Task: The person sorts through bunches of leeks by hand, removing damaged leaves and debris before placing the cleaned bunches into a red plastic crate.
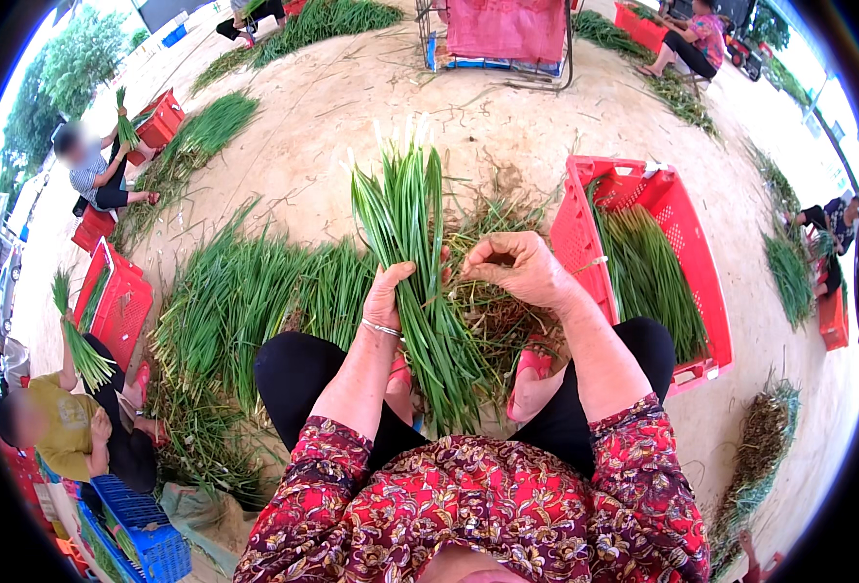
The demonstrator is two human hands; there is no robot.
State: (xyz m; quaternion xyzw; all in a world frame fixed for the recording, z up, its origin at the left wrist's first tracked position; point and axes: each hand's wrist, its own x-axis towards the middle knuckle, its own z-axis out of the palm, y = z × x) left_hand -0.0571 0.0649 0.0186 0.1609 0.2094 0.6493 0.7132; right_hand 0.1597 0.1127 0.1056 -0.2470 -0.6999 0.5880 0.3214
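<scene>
Sitting at far left, a co-worker in a mustard top [65, 428] lifts a handful of greens beside a red crate [130, 311]. Just to the right, a thick row of loose green stalks [245, 311] lies across the pale ground. At center, in front of the seated person in the red floral top [507, 496], a bunch of long green stalks [415, 223] is held above the ground between the knees, its pale, whitish ends pointing away, its flat, glossy leaves fanning down toward the person. The left hand [386, 296], a bracelet [383, 331] at its wrist, wraps the bunch near its middle, thumb laid across the front and fingers curled behind. The right hand [522, 272], its forearm angled inward, hangs just right of the bunch, apart from it, thumb and forefinger tips pressed together in a loop; whether they pinch anything cannot be told. Below it spreads a heap of brownish trimmings [498, 325]. At right, another red crate [570, 238] stands beside the knee, holding more green stalks [658, 282] laid lengthwise.
</scene>
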